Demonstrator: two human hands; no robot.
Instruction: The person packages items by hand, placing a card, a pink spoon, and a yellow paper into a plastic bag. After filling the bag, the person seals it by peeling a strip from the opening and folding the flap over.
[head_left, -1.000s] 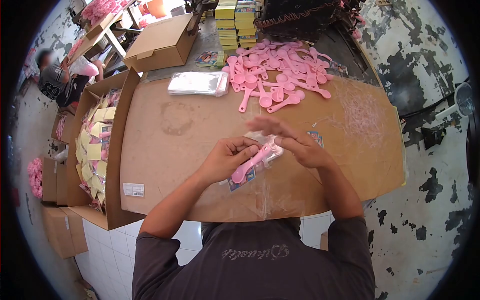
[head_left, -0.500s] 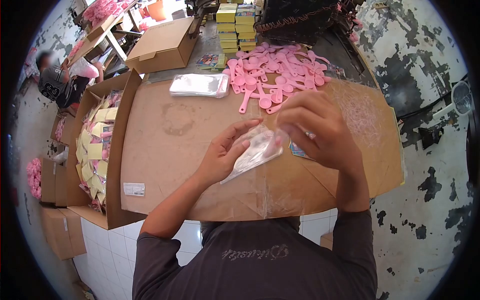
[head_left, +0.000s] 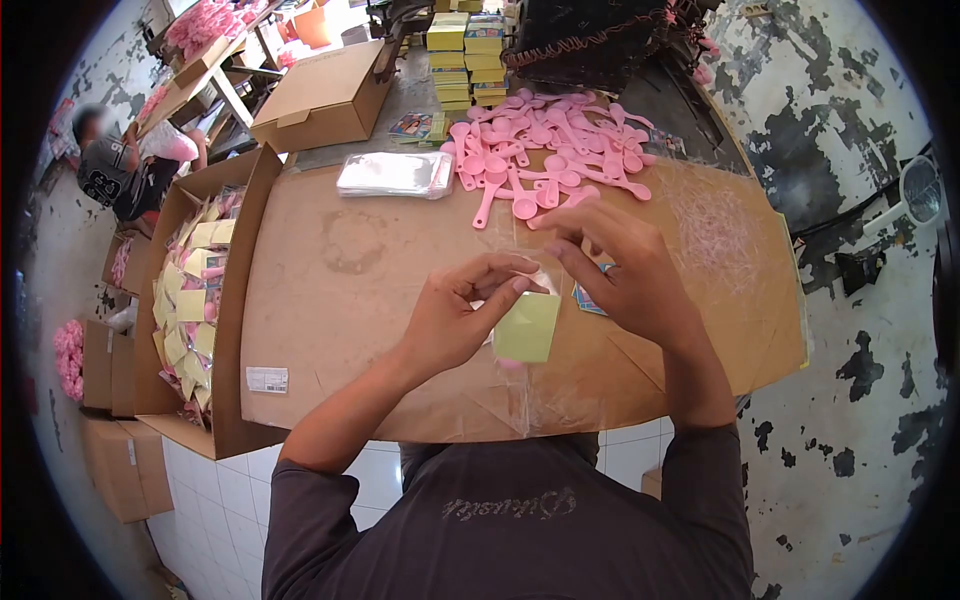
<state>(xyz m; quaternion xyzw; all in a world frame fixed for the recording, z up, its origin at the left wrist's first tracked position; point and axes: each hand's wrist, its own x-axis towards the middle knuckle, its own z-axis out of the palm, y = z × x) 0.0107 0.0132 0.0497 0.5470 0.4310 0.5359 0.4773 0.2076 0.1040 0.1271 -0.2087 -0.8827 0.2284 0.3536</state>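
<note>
My left hand (head_left: 452, 308) is closed on the top edge of a clear plastic bag. In it shows a pale green card (head_left: 528, 328), with a bit of pink below the card's lower edge. Just to the right, my right hand (head_left: 630, 272) hovers with bent fingers close to the bag's top; whether something thin is between them I cannot make out. Partly hidden under that hand lies a small printed card (head_left: 590, 295). Beyond the hands spreads a heap of pink measuring spoons (head_left: 545, 140). A stack of clear plastic bags (head_left: 395, 175) lies left of the heap.
An open carton (head_left: 225, 415) of filled bags stands at the table's left. Behind are a closed cardboard box (head_left: 318, 95) and stacks of cards (head_left: 465, 60). Thin clear strips (head_left: 720, 235) lie on the cardboard tabletop (head_left: 330, 330) at right. Another person (head_left: 115, 165) sits far left.
The bag has turned, so the green card now faces up and hangs below my left hand. My right hand has moved slightly left, with its fingers less bunched.
</note>
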